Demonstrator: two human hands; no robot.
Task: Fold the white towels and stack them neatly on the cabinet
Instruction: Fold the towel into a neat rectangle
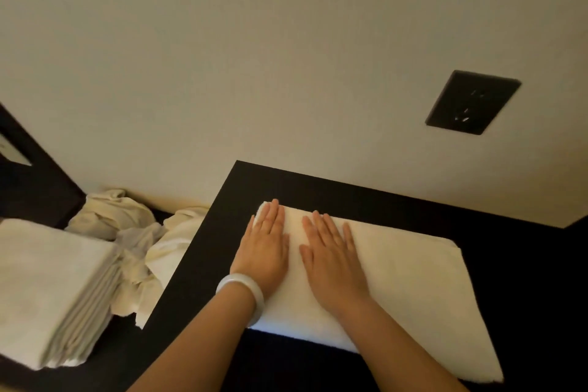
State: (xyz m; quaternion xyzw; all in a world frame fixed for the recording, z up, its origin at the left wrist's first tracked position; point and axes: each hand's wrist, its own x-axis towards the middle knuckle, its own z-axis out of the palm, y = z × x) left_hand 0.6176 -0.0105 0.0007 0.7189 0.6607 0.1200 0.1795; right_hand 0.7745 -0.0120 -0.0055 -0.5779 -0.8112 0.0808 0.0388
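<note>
A white towel (410,289), folded into a long rectangle, lies flat on the black cabinet top (318,191). Both of my hands lie palm-down on its left part with straight fingers. My left hand (265,248), with a pale bangle at the wrist, presses near the towel's left end. My right hand (332,256) presses beside it, a small gap between them. To the left, on a lower dark surface, stands a stack of folded white towels (54,293). Behind it lies a heap of crumpled unfolded towels (127,226).
A pale wall rises right behind the cabinet, with a black power socket (472,102) on it above the towel's right half. A dark panel (28,188) stands at the far left. One loose towel (168,251) hangs against the cabinet's left edge.
</note>
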